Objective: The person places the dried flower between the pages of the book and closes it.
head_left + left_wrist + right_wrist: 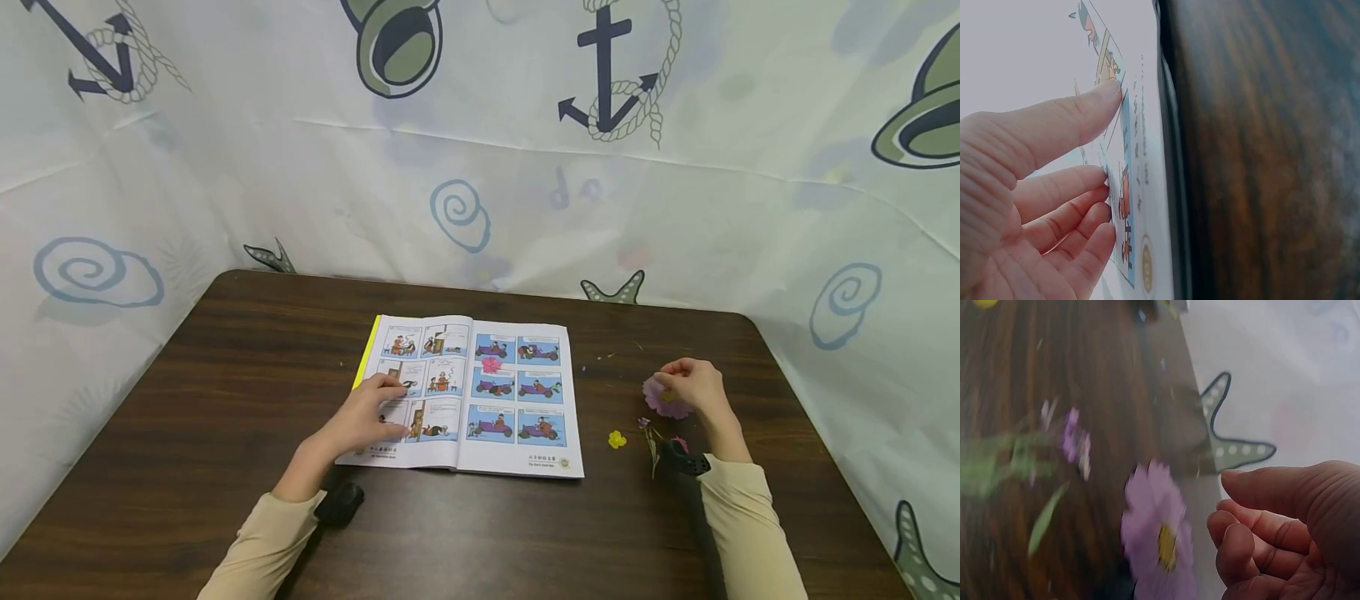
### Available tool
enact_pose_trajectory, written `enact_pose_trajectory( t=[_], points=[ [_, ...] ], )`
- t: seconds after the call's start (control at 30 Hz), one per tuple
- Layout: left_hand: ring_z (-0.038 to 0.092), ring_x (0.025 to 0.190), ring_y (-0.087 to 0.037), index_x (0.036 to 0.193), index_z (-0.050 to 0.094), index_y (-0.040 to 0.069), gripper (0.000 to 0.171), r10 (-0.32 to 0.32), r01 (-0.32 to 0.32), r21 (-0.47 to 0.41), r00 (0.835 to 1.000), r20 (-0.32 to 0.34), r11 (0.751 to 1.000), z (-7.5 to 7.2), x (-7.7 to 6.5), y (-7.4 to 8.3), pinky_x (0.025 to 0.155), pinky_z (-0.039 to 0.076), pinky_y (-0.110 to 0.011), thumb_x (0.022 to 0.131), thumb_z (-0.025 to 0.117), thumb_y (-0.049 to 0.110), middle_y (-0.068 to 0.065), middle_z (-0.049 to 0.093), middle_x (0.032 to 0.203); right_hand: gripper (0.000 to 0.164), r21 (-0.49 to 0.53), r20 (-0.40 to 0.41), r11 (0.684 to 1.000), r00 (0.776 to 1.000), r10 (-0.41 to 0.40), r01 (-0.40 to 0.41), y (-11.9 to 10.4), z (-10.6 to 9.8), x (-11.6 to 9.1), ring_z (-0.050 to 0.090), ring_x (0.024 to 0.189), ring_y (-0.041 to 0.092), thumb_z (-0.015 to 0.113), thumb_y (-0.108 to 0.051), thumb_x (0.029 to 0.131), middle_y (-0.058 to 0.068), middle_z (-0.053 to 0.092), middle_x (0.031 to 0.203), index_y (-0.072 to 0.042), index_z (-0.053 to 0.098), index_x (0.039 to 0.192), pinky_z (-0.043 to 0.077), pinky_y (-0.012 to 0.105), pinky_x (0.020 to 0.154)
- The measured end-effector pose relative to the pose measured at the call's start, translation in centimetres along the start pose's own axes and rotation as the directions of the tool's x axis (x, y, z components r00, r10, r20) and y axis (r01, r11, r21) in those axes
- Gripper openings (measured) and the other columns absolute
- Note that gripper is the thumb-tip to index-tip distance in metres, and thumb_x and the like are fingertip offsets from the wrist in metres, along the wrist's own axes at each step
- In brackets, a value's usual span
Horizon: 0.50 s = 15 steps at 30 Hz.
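Observation:
An open comic book lies on the table. My left hand rests on its left page, fingers spread; in the left wrist view the fingertips and thumb meet the printed paper. A small pink flower sits on the right page. Over at the right, my right hand hovers by a large purple flower with a yellow centre. The right wrist view shows a gap between the bent fingers and that purple flower, and nothing plainly held between thumb and fingers.
Nearer the right wrist lie a small yellow flower, a thin-stemmed sprig and a pinkish-red flower, partly hidden by the wrist camera. Small scraps dot the wood beyond the book. A patterned cloth hangs behind the table.

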State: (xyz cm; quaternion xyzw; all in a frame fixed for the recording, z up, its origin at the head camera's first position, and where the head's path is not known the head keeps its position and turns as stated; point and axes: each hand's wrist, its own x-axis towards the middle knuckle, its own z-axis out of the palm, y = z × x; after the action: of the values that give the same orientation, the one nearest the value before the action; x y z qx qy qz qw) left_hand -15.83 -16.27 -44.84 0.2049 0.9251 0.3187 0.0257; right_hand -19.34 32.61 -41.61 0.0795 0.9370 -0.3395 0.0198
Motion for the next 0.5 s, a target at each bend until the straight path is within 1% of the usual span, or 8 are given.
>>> enact_pose_trajectory(
  t=[0.17, 0.3, 0.43, 0.5],
  points=[
    [0.048, 0.102, -0.033, 0.116, 0.060, -0.010, 0.056, 0.006, -0.006, -0.001, 1.000, 0.003, 1.000, -0.1, 0.0, 0.0, 0.086, 0.041, -0.046, 0.070, 0.081, 0.013, -0.019, 0.053, 0.115, 0.027, 0.016, -0.003, 0.999, 0.999, 0.037, -0.037, 1.6, -0.4, -0.1, 0.058, 0.057, 0.012, 0.064, -0.014, 0.087, 0.004, 0.064, 0.067, 0.012, 0.062, 0.096, 0.046, 0.025, 0.052],
    [0.047, 0.103, -0.033, 0.117, 0.059, -0.010, 0.056, -0.002, 0.002, -0.003, 1.000, 0.006, 1.000, -0.1, 0.0, 0.0, 0.087, 0.041, -0.046, 0.070, 0.081, 0.012, -0.019, 0.052, 0.115, 0.028, -0.003, -0.014, 0.998, 0.998, 0.059, -0.059, 2.7, -0.5, -0.2, 0.057, 0.057, 0.013, 0.065, -0.014, 0.086, 0.004, 0.063, 0.066, 0.012, 0.061, 0.097, 0.044, 0.026, 0.053],
    [0.047, 0.103, -0.033, 0.117, 0.059, -0.010, 0.056, -0.012, 0.012, -0.012, 1.000, 0.009, 1.000, 0.0, 0.0, 0.0, 0.087, 0.041, -0.046, 0.070, 0.080, 0.011, -0.019, 0.052, 0.116, 0.027, -0.010, -0.018, 0.997, 0.997, 0.076, -0.076, 3.5, -0.6, -0.2, 0.056, 0.057, 0.013, 0.065, -0.012, 0.086, 0.003, 0.062, 0.065, 0.012, 0.062, 0.096, 0.043, 0.027, 0.053],
    [0.047, 0.103, -0.033, 0.117, 0.059, -0.010, 0.056, -0.007, 0.007, -0.014, 1.000, 0.008, 1.000, 0.0, 0.0, -0.1, 0.087, 0.041, -0.046, 0.070, 0.080, 0.011, -0.020, 0.052, 0.116, 0.026, -0.009, -0.021, 0.996, 0.996, 0.083, -0.083, 3.7, -0.5, -0.2, 0.056, 0.057, 0.012, 0.065, -0.010, 0.085, 0.003, 0.061, 0.065, 0.013, 0.062, 0.096, 0.043, 0.027, 0.053]
  ],
)
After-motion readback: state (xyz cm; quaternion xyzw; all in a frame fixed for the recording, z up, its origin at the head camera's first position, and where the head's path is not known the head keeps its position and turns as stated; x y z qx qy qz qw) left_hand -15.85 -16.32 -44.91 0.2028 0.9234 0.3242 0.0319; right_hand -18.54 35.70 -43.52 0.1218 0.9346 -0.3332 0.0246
